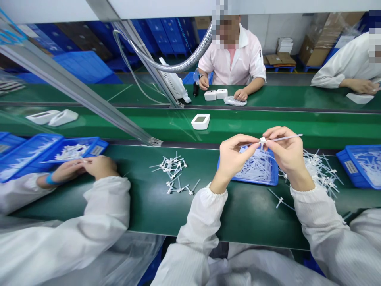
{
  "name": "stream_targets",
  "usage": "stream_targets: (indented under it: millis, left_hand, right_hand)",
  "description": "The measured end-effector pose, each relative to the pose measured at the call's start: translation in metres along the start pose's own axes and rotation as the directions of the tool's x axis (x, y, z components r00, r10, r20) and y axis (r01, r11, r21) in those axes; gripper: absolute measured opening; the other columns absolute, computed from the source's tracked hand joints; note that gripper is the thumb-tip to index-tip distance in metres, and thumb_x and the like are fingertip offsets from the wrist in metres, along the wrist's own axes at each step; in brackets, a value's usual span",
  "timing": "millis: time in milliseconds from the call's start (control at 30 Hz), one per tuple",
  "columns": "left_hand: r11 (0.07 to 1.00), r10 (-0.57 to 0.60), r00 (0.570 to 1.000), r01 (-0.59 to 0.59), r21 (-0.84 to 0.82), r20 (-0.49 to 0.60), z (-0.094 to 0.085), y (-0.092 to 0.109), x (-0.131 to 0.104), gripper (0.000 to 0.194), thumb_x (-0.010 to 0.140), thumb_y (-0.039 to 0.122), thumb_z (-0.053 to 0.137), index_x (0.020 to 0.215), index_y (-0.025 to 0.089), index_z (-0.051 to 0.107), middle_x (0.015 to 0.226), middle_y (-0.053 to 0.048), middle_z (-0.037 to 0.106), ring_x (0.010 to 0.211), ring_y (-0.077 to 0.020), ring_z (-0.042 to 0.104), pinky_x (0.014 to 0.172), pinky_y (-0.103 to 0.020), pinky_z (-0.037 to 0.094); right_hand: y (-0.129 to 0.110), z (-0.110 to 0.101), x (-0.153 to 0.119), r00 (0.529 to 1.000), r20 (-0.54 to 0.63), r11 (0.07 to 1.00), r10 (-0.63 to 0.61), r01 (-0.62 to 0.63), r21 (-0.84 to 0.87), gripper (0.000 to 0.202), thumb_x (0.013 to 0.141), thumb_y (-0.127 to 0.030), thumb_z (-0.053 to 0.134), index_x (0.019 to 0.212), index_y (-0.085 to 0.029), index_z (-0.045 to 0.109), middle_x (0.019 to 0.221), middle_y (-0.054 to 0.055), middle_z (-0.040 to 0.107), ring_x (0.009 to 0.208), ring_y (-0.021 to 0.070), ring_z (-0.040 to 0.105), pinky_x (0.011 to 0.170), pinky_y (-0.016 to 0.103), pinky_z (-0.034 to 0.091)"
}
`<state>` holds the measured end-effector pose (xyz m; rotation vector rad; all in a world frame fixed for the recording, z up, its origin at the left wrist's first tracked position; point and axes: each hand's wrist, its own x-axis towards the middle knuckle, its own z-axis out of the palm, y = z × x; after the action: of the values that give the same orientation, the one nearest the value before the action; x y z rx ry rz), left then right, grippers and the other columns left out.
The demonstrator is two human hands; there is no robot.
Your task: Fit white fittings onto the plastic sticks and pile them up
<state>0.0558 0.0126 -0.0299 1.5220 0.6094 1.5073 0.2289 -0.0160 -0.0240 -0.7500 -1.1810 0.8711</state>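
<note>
Above a blue bin (278, 178) of thin translucent strips, my left hand (236, 155) pinches one side of a small white plastic piece (262, 140). My right hand (285, 153) closes on its other side, with a long translucent strip (288, 138) sticking out to the right past the fingers. The two hands nearly meet at the piece. A pile of white pieces with strips (323, 169) lies to the right, partly behind my right wrist. One such piece (280, 200) lies below the bin, and a smaller group (172, 165) is on the green table to the left.
At the left, a co-worker's hands (99, 165) work beside blue bins (98, 150). Another blue bin (351, 165) stands at the right. A white device (200, 122) sits on the green belt (143, 123). Two people work across it. A metal post (119, 119) slants at the left.
</note>
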Motion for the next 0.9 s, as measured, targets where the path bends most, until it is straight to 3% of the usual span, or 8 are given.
stream_targets:
  millis: [133,400,700,900]
  left_hand:
    - [0.999,-0.038,0.999,0.038,0.014,-0.024,0.0012,0.0002,0.0001,0.018,0.084,0.033,0.093,0.09,0.02,0.083,0.088,-0.006,0.083,0.083,-0.0186,0.08,0.081,-0.031,0.067]
    - [0.99,-0.11,0.994,0.108,-0.095,-0.018,0.0057,-0.0009,-0.0003,0.028,0.078,0.032,0.098,0.089,0.018,0.076,0.085,-0.004,0.082,0.081,-0.0165,0.08,0.078,-0.027,0.065]
    - [0.966,-0.208,0.978,0.201,-0.166,-0.025,0.0075,-0.0034,-0.0016,0.045,0.076,0.041,0.099,0.084,0.02,0.06,0.086,-0.004,0.083,0.082,-0.0185,0.081,0.081,-0.032,0.066]
    - [0.949,-0.268,0.963,0.258,-0.182,-0.035,0.0095,-0.0046,-0.0021,0.05,0.077,0.039,0.097,0.08,0.022,0.05,0.088,-0.006,0.084,0.083,-0.0205,0.082,0.079,-0.033,0.064]
  right_hand:
    - [0.0001,0.0017,-0.0006,0.999,-0.034,0.998,0.043,-0.044,-0.045,0.023,0.081,-0.031,0.096,0.086,-0.024,0.075,0.089,0.001,0.08,0.071,0.0161,0.074,0.071,0.034,0.067]
    - [0.0027,0.0006,-0.0017,0.997,-0.064,0.996,-0.043,0.038,-0.081,0.023,0.078,-0.028,0.097,0.083,-0.026,0.075,0.084,0.0,0.078,0.083,0.0192,0.078,0.075,0.035,0.067]
    - [0.0002,0.0051,-0.0047,0.995,-0.102,0.991,-0.019,0.005,-0.131,0.026,0.078,-0.035,0.098,0.082,-0.025,0.075,0.087,0.002,0.08,0.085,0.0198,0.079,0.075,0.035,0.069]
    - [-0.0007,0.004,-0.0045,0.993,-0.08,0.974,-0.087,0.068,-0.217,0.018,0.083,-0.032,0.094,0.085,-0.025,0.078,0.089,0.003,0.081,0.088,0.0201,0.08,0.077,0.034,0.068]
